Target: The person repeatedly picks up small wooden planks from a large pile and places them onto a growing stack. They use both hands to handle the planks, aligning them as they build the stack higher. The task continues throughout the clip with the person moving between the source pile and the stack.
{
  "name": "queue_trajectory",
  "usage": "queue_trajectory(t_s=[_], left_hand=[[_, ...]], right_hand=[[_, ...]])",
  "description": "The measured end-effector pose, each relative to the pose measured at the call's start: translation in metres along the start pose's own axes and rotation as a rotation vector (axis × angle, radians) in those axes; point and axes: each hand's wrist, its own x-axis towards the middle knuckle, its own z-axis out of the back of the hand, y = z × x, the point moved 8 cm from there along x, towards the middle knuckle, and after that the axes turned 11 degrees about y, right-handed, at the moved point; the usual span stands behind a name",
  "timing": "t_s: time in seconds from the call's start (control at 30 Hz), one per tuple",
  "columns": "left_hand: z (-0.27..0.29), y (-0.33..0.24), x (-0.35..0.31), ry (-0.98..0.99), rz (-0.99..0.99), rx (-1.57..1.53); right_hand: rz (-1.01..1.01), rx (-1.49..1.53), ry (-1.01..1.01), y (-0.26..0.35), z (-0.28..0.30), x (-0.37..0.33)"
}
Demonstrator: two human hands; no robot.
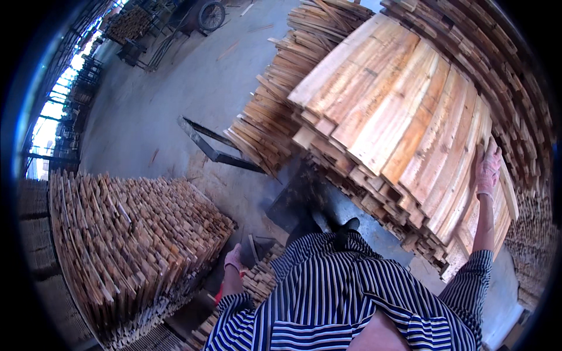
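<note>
My right hand (489,169), in a pinkish knitted glove, is at the right side of a large stack of flat wooden planks (404,111). Its fingers are closed over the edge of a plank near the top of the stack. My left hand (233,257), gloved alike, hangs low on the left, beside a smaller pile of wooden strips (262,282). Its fingers are too small and bunched to make out, and nothing shows clearly in it. Something red (220,292) shows by the left forearm.
A dense block of upright wooden strips (140,234) stands at the left. Loose strips (275,99) lie piled beyond the plank stack, near a dark metal frame (219,149) on the floor. More stacked timber (497,76) rises at the right. A wheeled cart (202,17) stands far off.
</note>
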Motion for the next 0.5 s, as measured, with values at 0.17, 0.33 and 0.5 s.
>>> queue_trajectory(t_s=[0.17, 0.33, 0.5], left_hand=[[-0.017, -0.132, 0.020, 0.069, -0.041, -0.101], [-0.043, -0.298, 0.050, 0.074, -0.314, 0.184], [-0.009, -0.429, 0.070, -0.314, -0.579, 0.474]], right_hand=[[-0.032, 0.059, -0.056, 0.042, 0.046, -0.022], [-0.198, -0.055, 0.123, 0.057, 0.009, -0.040], [-0.244, 0.101, -0.001, 0.086, 0.022, -0.042]])
